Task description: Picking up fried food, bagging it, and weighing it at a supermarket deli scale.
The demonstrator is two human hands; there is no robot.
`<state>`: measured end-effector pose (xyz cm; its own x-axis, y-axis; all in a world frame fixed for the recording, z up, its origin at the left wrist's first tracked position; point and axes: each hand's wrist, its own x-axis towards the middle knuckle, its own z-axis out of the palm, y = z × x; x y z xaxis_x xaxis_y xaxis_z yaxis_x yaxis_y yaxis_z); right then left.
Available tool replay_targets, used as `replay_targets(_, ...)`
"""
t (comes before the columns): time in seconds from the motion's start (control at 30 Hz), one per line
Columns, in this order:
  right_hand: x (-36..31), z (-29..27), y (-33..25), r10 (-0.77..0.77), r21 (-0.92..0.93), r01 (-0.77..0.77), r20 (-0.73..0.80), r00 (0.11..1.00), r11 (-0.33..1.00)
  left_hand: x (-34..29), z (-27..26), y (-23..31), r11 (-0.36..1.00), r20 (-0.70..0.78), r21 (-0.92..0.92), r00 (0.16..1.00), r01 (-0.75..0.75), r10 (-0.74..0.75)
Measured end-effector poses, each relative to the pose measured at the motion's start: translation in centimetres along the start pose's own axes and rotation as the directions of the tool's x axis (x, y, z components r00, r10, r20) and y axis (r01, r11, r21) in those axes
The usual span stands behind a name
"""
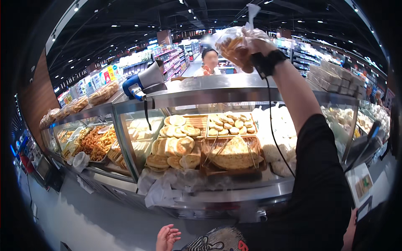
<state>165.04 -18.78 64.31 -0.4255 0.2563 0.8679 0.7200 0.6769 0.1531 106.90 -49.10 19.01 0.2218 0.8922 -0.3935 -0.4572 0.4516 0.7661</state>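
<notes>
My right hand (263, 43) is raised above the counter's top, closed on a knotted clear plastic bag (234, 47) of brown food pieces. Thin clear plastic seems to cover that hand. A black wrist device (270, 62) with a dangling cable (274, 125) sits on my right wrist. Low in front of my body, my left hand (168, 236) is empty, its fingers loosely bent and apart. Beneath my right arm, the glass-fronted case holds flatbreads (173, 146), small round buns (230, 124) and a wedge of thick bread (234, 154) in a brown basket with tongs.
A metal ledge (222, 83) tops the case. On it stand a blue and white megaphone (144, 81), bagged breads (104, 93) and stacked packages (337, 77). A person (209, 62) stands across the counter. Crumpled plastic bags (161, 190) hang at the near edge; fried food (96, 142) lies left.
</notes>
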Motion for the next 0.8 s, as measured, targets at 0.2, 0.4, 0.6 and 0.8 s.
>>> replay_targets(0.2,3.9,9.8,6.1,0.504,-0.560,-0.376,0.089,0.859,0.738,1.3,0.5,1.0,0.998,-0.251,0.062,0.968,0.008,0.007)
replay_targets(0.4,3.1,15.2,16.3,0.722,-0.357,-0.673,0.005,0.692,0.648,0.6,1.2,0.6,0.997,-0.407,0.026,0.912,0.072,-0.055)
replay_targets(0.6,4.7,19.4,17.2,0.825,-0.468,-0.726,0.013,0.565,0.504,-0.3,1.7,0.1,0.996,-0.483,0.058,0.875,0.069,-0.033)
replay_targets(0.8,5.0,21.6,15.3,0.839,-0.565,-0.661,0.107,0.533,0.493,-0.3,1.9,0.3,0.986,-0.500,0.102,0.864,0.132,-0.064)
